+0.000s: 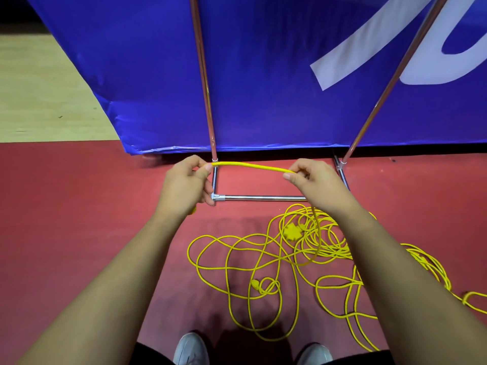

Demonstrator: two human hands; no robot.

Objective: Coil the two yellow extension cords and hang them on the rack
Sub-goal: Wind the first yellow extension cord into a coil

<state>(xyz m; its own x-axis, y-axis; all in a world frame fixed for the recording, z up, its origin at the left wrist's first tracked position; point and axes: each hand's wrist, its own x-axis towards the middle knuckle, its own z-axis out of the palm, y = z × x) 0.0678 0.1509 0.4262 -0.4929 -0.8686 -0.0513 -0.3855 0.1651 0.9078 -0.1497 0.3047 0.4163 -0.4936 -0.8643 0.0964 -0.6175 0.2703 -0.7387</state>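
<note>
Both hands pinch one stretch of yellow extension cord (253,166) between thumb and curled fingers. The left hand (184,187) is at one end and the right hand (317,181) at the other, so the span runs almost level between them with a slight upward bow. From the right hand's grip the cord hangs down into a loose tangle of yellow cord (319,241), spread on the red floor (79,193) below and to the right of the hands. Which loops belong to which cord cannot be told. A yellow socket block (291,231) lies in the tangle just under the right wrist, and a plug (255,283) lies nearer the person's grey shoes (191,349). The chrome rack (263,198) stands just beyond the grip, its base bar beneath the held span and an upright rising behind each hand. A blue banner (263,88) hangs behind it.
</note>
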